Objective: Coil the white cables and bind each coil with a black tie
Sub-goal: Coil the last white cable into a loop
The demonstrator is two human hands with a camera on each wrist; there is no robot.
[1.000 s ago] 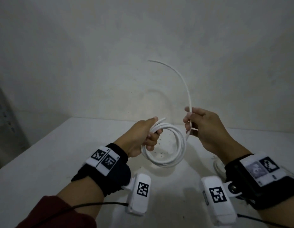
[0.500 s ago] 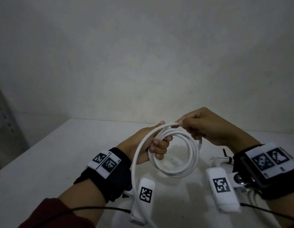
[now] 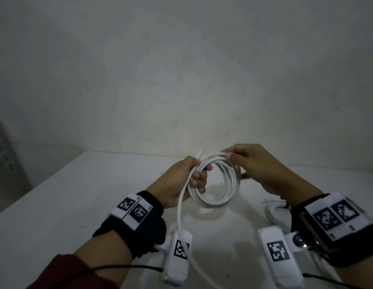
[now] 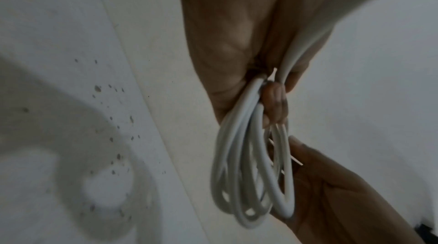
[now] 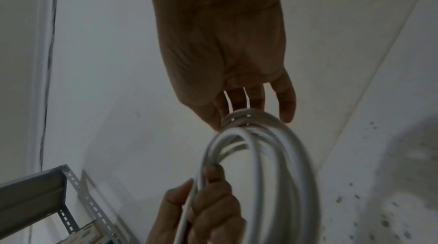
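Note:
A white cable coil point(image 3: 220, 202) of several loops hangs in the air above the white table point(image 3: 77, 205). My left hand point(image 3: 199, 178) grips the coil's left side, fingers curled through the ring. A loose tail point(image 3: 180, 207) of the same cable runs from that hand down past my left wrist. My right hand point(image 3: 229, 156) pinches the strands at the top of the coil. In the left wrist view the coil point(image 4: 251, 173) hangs below my curled fingers point(image 4: 275, 102). In the right wrist view the coil point(image 5: 272, 154) lies under my right fingertips point(image 5: 237, 102). No black tie shows plainly.
A second white cable point(image 3: 273, 211) lies on the table at the right, partly hidden by my right wrist. A grey wall rises behind the table. A perforated metal shelf frame point(image 5: 59, 192) stands to the left. Dark specks dot the tabletop point(image 4: 113, 135).
A second ago the free cable arched up from my right hand. It has swung over to the left, and its tail now hangs past my left wrist. My right hand has moved onto the coil's top.

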